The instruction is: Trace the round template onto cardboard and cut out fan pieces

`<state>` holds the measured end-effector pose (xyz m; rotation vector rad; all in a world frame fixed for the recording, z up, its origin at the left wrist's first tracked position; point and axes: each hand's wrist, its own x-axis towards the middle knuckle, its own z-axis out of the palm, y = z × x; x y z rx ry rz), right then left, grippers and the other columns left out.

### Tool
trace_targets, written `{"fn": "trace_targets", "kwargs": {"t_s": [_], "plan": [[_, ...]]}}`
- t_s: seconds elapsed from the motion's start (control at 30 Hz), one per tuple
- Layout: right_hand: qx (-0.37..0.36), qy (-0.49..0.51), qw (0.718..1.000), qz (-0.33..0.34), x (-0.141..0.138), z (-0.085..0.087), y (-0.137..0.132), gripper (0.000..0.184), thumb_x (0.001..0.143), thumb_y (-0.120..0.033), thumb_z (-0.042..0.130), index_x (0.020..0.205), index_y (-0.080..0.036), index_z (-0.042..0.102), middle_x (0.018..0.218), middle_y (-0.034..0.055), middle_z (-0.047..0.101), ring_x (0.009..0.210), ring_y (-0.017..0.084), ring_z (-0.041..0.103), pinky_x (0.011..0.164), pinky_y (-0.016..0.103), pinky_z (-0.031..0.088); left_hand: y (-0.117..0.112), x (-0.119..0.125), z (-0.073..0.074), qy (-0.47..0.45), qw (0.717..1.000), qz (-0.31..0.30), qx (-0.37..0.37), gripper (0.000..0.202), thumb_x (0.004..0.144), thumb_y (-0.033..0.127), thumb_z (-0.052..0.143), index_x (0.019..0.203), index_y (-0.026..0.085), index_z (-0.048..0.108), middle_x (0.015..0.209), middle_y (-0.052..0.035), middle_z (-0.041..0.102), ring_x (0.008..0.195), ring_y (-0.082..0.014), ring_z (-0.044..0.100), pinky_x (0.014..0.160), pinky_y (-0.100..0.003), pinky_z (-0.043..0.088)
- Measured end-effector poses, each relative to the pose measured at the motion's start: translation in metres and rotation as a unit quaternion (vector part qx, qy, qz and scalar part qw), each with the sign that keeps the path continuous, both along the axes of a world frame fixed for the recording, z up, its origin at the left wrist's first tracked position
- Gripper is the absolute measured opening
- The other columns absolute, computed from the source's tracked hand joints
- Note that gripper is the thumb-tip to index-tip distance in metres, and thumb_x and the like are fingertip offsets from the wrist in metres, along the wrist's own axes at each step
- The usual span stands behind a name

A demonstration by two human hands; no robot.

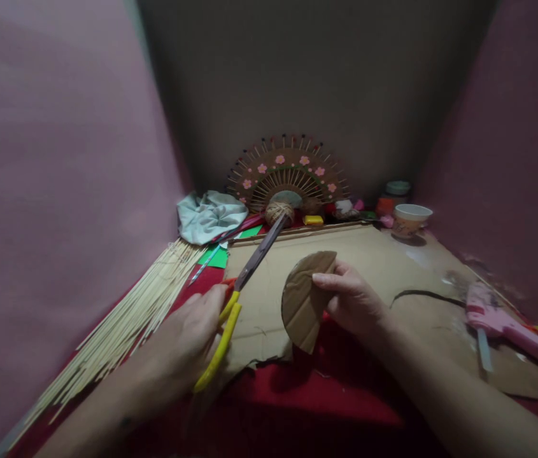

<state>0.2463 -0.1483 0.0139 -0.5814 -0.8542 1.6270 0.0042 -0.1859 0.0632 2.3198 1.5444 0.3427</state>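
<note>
Onto the lettering first: the marks on the white-rimmed cup (409,221) are too blurred to read. Now the grips! The left hand (200,326) has its fingers curled around the yellow-and-orange handles of the scissors (258,256), blades together, pointing away and slightly right; in this view the tip overlaps the twine ball (279,214), contact impossible to tell. Over to the right hand (352,294), thumb and fingers clamped on the corrugated cardboard half-disc (303,304) near its straight edge. It's up above the front of the cardboard sheet (259,331), right of the scissors, curved edge facing left, long axis steep, upper end leaning right.
</note>
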Motion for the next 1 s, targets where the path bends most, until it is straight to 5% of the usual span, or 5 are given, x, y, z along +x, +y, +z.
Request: {"fn": "trace_targets", "kwargs": {"t_s": [0.47, 0.67, 0.87, 1.0], "plan": [[-0.024, 0.048, 0.997, -0.051, -0.001, 0.002, 0.003, 0.020, 0.062, -0.017, 0.072, 0.082, -0.017, 0.069, 0.083, 0.0026, 0.071, 0.081, 0.017, 0.063, 0.080, 0.029, 0.047, 0.000, 0.004, -0.012, 0.008, 0.999, 0.036, -0.004, 0.019, 0.080, 0.039, 0.035, 0.081, 0.022, 0.043, 0.075, -0.0036, 0.058, 0.065, -0.0183, 0.052, 0.059, -0.031, 0.037], [-0.031, 0.047, 0.997, -0.054, -0.001, 0.001, 0.004, 0.019, 0.065, -0.020, 0.071, 0.083, -0.017, 0.067, 0.075, 0.0011, 0.069, 0.062, 0.013, 0.059, 0.053, 0.023, 0.044, 0.013, -0.005, -0.012, 0.106, 0.991, 0.060, 0.054, 0.013, 0.076, 0.031, 0.035, 0.081, 0.021, 0.042, 0.077, -0.0074, 0.057, 0.068, -0.0217, 0.052, 0.061, -0.033, 0.036], [-0.039, 0.049, 0.997, -0.043, 0.000, -0.002, 0.005, 0.018, 0.066, -0.021, 0.070, 0.083, -0.017, 0.066, 0.067, -0.0005, 0.065, 0.053, 0.011, 0.054, 0.042, 0.020, 0.038, 0.039, -0.029, -0.018, 0.236, 0.961, 0.144, 0.027, 0.025, 0.081, 0.039, 0.033, 0.089, 0.019, 0.044, 0.081, -0.0125, 0.061, 0.072, -0.0276, 0.059, 0.058, -0.033, 0.035], [-0.047, 0.053, 0.997, -0.038, 0.000, -0.004, 0.005, 0.014, 0.066, -0.021, 0.071, 0.078, -0.017, 0.066, 0.069, -0.0010, 0.066, 0.053, 0.010, 0.055, 0.040, 0.018, 0.039, 0.044, -0.038, -0.028, 0.199, 0.965, 0.168, 0.031, 0.021, 0.079, 0.036, 0.038, 0.086, 0.018, 0.047, 0.078, -0.0122, 0.062, 0.070, -0.0266, 0.060, 0.058, -0.032, 0.037]]}}
